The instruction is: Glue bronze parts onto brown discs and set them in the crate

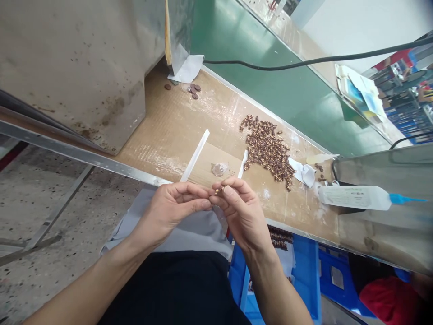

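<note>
Above the table's front edge, my right hand [241, 207] pinches a small gold-and-brown metal part [219, 191] between thumb and fingers. My left hand [177, 203] meets it from the other side, thumb and fingertips pressed together close to the part. Whatever those left fingertips grip is too small to make out. Just beyond the hands, a small clear plastic cup or bag [219, 169] lies on the cardboard-covered tabletop [162, 126], with tiny bits beside it. A heap of similar gold-and-brown parts [267, 149] spreads to the right.
White tape strips [195, 155] cross the cardboard. Several brown discs [195, 89] lie near a large metal box [74, 67] at left. A squeeze bottle with a blue tip [353, 197] lies at right. Blue crates [306, 275] stand below; a black cable [270, 67] crosses behind.
</note>
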{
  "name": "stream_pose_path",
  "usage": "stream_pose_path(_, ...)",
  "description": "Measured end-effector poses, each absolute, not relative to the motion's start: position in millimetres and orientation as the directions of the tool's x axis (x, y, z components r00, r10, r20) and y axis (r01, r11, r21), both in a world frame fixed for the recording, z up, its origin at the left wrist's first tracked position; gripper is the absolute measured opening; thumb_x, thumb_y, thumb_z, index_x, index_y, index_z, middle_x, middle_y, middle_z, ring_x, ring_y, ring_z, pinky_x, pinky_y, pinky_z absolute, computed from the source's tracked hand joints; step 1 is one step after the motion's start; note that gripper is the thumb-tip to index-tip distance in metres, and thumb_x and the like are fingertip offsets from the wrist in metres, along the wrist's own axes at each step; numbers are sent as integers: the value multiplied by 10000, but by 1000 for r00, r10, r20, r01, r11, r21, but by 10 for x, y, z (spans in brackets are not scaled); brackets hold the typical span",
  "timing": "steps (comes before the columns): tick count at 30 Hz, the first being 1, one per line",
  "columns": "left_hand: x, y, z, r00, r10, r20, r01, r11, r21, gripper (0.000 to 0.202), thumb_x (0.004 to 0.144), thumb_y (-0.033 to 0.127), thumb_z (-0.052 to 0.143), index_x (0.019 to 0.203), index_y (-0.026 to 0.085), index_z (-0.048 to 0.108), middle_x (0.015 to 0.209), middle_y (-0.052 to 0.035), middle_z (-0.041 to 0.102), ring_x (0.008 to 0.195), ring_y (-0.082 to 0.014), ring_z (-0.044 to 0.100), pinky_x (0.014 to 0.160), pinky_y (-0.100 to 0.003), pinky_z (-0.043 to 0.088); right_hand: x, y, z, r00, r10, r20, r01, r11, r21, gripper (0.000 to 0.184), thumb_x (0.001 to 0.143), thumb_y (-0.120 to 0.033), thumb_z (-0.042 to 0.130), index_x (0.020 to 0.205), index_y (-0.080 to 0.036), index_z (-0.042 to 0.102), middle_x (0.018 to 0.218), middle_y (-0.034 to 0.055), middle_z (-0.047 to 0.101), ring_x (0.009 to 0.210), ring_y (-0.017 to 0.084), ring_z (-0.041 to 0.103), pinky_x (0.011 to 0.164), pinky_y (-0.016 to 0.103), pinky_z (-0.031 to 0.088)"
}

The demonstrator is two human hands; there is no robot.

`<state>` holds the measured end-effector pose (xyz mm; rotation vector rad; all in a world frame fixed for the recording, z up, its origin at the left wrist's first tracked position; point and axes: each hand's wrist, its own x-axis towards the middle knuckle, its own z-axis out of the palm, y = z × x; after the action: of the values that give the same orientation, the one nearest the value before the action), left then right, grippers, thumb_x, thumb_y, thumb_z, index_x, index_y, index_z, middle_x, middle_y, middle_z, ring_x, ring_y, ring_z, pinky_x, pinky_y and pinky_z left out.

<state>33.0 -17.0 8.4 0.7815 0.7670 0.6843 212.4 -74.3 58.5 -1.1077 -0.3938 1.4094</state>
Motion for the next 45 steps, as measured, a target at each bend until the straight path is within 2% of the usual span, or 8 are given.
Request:
stream_pose_path(6, 332, -171, 241, 512, 788, -342, -169, 483, 859, 242, 848, 342, 1030, 994, 201, 897, 1036, -74, 915, 982, -249, 891, 963, -308, 720, 2140, -822, 536, 203, 910, -361, -548, -200, -812, 118, 990, -280, 928, 1059, -240, 840, 1107, 27, 869, 898, 150, 843, 919, 254, 718)
stream_pose_path(13, 322, -128, 196, 584, 718, -379, -209, 585, 784, 263, 833, 308, 1045, 1026, 211, 896, 1089, -78, 915, 1040, -225, 881, 982, -261, 685, 2136, -815, 533, 178, 907, -382, -599, -209, -773, 166, 954, -300, 967, 1037, -244, 835, 1075, 8, 863, 891, 139, 839, 899, 228, 713)
stream_pose_path(19, 260, -74, 140, 708, 588, -392, -183, 688, 702, 200, 819, 287, 1048, 952, 202, 926, 945, -75, 906, 854, -166, 846, 829, -205, 677, 2202, -822, 531, 67, 913, -402, -601, -285, -747, 174, 958, -303, 962, 1044, -231, 829, 1053, 10, 865, 833, 123, 827, 865, 224, 712)
stream_pose_path(23, 217, -94, 142, 715, 577, -396, -141, 673, 726, 175, 840, 274, 1035, 948, 203, 917, 942, -77, 901, 850, -175, 844, 834, -228, 685, 2238, -866, 532, 7, 918, -396, -588, -316, -744, 146, 973, -302, 944, 1039, -231, 835, 1051, 8, 864, 846, 134, 827, 866, 245, 716)
stream_pose_path(28, 193, -126, 157, 688, 621, -375, -139, 621, 771, 301, 873, 278, 1013, 1155, 242, 912, 1131, -96, 905, 996, -202, 854, 918, -250, 686, 2280, -892, 524, 80, 925, -373, -598, -254, -760, 123, 982, -291, 936, 1042, -244, 839, 1041, 13, 865, 924, 149, 835, 874, 237, 716)
stream_pose_path(35, 166, 46, 172, 697, 600, -393, -193, 684, 703, 237, 900, 318, 995, 1101, 211, 929, 916, -86, 869, 855, -157, 829, 855, -186, 670, 2337, -826, 583, 206, 914, -349, -584, -171, -794, 166, 942, -309, 974, 1020, -246, 841, 1023, 6, 856, 916, 142, 830, 875, 224, 715)
stream_pose_path(40, 250, 89, 197, 708, 610, -357, -330, 732, 597, 240, 887, 312, 1007, 1075, 187, 924, 993, -66, 852, 788, -118, 793, 755, -156, 667, 2313, -762, 643, 302, 908, -291, -520, -99, -848, 169, 929, -323, 981, 1001, -254, 845, 1026, 0, 845, 887, 131, 805, 868, 224, 705)
stream_pose_path(45, 324, 52, 220, 695, 615, -371, -383, 754, 533, 282, 867, 313, 1025, 1075, 153, 922, 1003, -72, 855, 783, -108, 789, 788, -150, 677, 2237, -722, 719, 371, 910, -187, -391, -29, -920, 146, 956, -335, 955, 1023, -264, 847, 1020, 17, 836, 879, 163, 794, 882, 298, 710)
